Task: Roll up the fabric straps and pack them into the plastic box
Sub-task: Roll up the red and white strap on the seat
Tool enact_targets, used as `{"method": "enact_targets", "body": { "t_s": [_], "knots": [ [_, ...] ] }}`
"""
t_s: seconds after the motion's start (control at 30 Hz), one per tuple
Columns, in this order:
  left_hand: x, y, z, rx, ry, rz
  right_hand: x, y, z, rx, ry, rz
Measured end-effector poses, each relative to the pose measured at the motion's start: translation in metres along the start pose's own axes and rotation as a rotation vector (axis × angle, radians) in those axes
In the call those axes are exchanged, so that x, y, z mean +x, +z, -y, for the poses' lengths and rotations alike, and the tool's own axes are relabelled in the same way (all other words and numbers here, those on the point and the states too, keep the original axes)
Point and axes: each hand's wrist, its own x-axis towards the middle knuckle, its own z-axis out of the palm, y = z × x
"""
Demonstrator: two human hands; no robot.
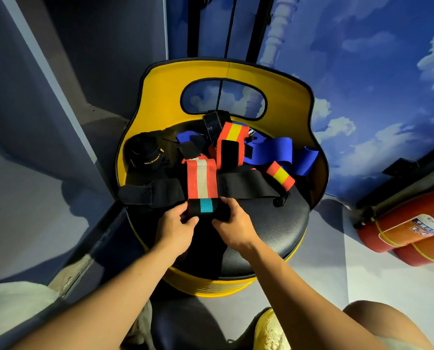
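A red strap with a white stripe lies on the black seat of a yellow chair. Its near end is black with a teal patch. My left hand and my right hand both pinch that black end from either side. Behind it lie a long black strap, a red and yellow strap, a blue strap and a rolled black strap with yellow lettering. No plastic box is in view.
A dark phone leans against the chair's yellow backrest. Two red fire extinguishers lie on the floor at the right. A grey wall stands at the left. My knees and shoes show at the bottom edge.
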Motion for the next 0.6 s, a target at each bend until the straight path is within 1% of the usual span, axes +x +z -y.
{"method": "enact_targets", "body": {
  "t_s": [0.1, 0.2, 0.27, 0.4, 0.5, 0.6],
  "knots": [
    [-0.006, -0.004, 0.002, 0.039, 0.044, 0.013, -0.008, -0.006, -0.006, -0.054, -0.089, 0.000],
    [-0.013, -0.008, 0.009, 0.139, 0.086, 0.039, -0.015, -0.011, -0.009, -0.158, -0.113, 0.044],
    [-0.015, -0.009, 0.012, 0.215, 0.082, 0.044, -0.018, -0.012, -0.011, -0.258, -0.114, 0.071],
    [-0.010, -0.007, 0.003, 0.312, 0.068, 0.015, -0.006, -0.011, -0.016, -0.299, -0.049, 0.058],
    [-0.004, -0.003, -0.007, 0.276, 0.042, -0.051, 0.005, -0.003, -0.018, -0.257, -0.015, -0.042],
    [0.004, 0.000, -0.010, 0.136, 0.021, -0.148, 0.012, 0.003, -0.017, -0.220, -0.092, -0.266]
  ]
}}
